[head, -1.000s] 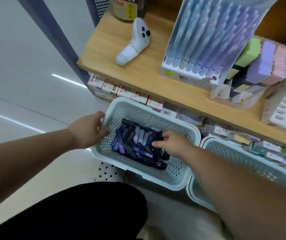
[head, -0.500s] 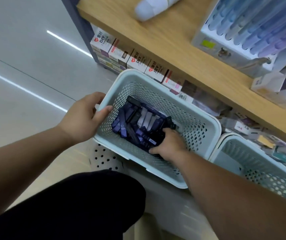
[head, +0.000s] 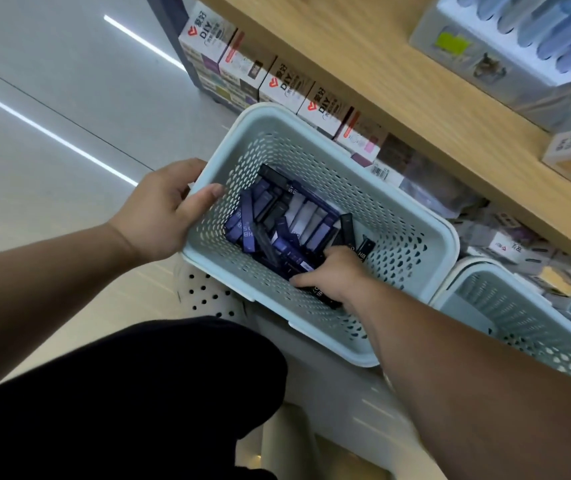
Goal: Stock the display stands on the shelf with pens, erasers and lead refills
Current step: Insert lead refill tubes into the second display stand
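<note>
Left hand [head: 159, 209] is on the pale blue basket [head: 445, 237] at centre frame, clamped on the left rim: thumb hooked inside against the perforated wall, the other fingers [head: 187, 168] wrapped over the outer edge. Right hand [head: 332, 275] is down inside that basket, at its lower right corner, knuckles up, fingers curled round a small bunch of lead refill cases [head: 277, 223]. One dark case pokes out below the palm and another, marked HB, juts out just above the wrist side. So that is a grasp, not a hover.

The rest of the refill cases lie in a loose heap on the basket floor: slim navy and black ones, a few with pale faces, crossing each other at all angles, some showing HB lettering.

To the lower right, a second basket [head: 519, 327] of the same colour sits just beside the first, rims nearly touching; what it holds cannot be made out. Across the top of the frame runs the wooden shelf [head: 363, 64], with the pen display stand [head: 519, 39] at the upper right corner, rows of pale blue and lilac barrels. Under the shelf edge, a line of white DIY boxes [head: 278, 83] stands side by side. Grey floor [head: 52, 81] fills the upper left; a black-clad leg [head: 121, 393] fills the lower left.
</note>
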The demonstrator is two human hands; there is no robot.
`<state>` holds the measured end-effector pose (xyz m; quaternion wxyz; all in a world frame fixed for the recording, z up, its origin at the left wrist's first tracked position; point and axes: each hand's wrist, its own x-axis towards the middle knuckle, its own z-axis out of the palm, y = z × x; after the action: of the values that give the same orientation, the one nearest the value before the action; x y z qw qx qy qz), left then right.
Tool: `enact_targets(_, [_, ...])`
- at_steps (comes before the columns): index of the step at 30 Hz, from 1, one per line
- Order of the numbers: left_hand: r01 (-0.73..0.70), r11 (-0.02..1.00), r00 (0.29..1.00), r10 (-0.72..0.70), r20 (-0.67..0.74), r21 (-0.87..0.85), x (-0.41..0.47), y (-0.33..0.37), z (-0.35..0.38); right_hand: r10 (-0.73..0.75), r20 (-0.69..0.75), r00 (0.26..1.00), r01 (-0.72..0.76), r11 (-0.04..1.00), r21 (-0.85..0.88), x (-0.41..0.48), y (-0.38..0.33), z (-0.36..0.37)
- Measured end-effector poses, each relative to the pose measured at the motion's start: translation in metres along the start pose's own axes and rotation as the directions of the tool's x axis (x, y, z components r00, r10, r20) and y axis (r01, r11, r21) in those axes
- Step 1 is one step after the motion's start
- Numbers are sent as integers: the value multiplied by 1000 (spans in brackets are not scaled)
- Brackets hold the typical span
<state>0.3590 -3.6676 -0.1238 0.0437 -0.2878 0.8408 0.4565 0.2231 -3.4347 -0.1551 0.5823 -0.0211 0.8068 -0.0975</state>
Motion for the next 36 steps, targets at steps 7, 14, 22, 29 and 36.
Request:
enact_targets(7, [5,1000,1000,-5,11,16,0,-1,0,87,-97,992,-40,912,409,3,-6,25])
enact_targets(14, [-9,999,999,8,37,30,1,-4,0,144,-219,965,22,788,615,17,-9,29])
enact_targets(22, [10,1000,999,-11,40,22,-1,-5,1,227,-314,922,60,716,695,27,-35,33])
enact_targets(29, [9,1000,999,-10,46,26,0,-3,1,169,-269,948,68,719,691,33,-44,18])
enact_targets(36, [2,998,998,-5,61,58,-1,1,-1,189,-266,945,36,751,659,35,-46,27])
